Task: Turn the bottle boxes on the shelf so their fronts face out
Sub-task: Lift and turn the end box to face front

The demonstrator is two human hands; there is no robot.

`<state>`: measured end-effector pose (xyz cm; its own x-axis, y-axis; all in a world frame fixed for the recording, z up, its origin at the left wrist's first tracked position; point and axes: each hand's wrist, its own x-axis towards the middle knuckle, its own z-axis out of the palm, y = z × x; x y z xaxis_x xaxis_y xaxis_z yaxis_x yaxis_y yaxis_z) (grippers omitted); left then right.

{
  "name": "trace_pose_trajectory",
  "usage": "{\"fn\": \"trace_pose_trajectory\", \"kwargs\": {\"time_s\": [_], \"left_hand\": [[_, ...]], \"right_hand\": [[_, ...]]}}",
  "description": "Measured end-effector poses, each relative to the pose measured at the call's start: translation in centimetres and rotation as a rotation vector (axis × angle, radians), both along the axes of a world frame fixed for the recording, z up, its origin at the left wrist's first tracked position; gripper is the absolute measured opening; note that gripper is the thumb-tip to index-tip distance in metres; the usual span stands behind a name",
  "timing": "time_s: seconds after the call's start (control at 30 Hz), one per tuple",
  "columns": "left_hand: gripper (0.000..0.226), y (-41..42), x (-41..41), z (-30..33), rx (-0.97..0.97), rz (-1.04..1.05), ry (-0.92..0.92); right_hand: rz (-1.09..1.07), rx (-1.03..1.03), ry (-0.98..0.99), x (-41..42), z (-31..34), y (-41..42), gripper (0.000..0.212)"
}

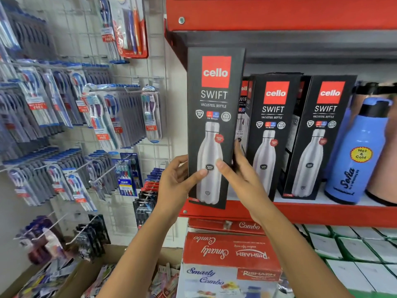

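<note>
Tall black cardboard bottle box (214, 104), front outward, clamped between left hand (176, 183) and right hand (242, 179) at red metal shelf (322, 214) edge.

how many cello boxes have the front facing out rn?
3: held box in both hands at the shelf's left end, middle box, right box beside the blue bottle. Side-on boxes sit between them; more may be hidden.

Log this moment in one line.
both hands grip leftmost bottle box | front faces out | shelf edge
</note>
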<state>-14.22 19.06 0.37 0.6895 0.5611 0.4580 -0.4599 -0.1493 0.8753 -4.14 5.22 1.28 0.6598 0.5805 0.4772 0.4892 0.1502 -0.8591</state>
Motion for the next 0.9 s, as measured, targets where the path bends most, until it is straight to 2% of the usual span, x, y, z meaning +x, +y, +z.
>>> {"fn": "trace_pose_trajectory", "kwargs": {"time_s": [0.13, 0.4, 0.67, 0.9], "left_hand": [[0.033, 0.6, 1.6, -0.1, 0.068, 0.044, 0.000], [0.028, 0.9, 3.8, -0.8, 0.071, 0.078, 0.067], [0.033, 0.8, 4.5, -1.7, 0.074, 0.076, 0.072], [0.034, 1.1, 4.6, -2.3, 0.080, 0.080, 0.140]], "right_hand": [[-0.086, -0.013, -0.046, 1.5, -0.5, 0.8, 0.071], [-0.241, -0.070, -0.107, 2.8, -1.0, 2.1, 0.058], [-0.302, -0.157, -0.099, 2.8, -2.1, 2.4, 0.056], [-0.260, -0.171, -0.041, 2.1, -1.7, 2.1, 0.059]]}}
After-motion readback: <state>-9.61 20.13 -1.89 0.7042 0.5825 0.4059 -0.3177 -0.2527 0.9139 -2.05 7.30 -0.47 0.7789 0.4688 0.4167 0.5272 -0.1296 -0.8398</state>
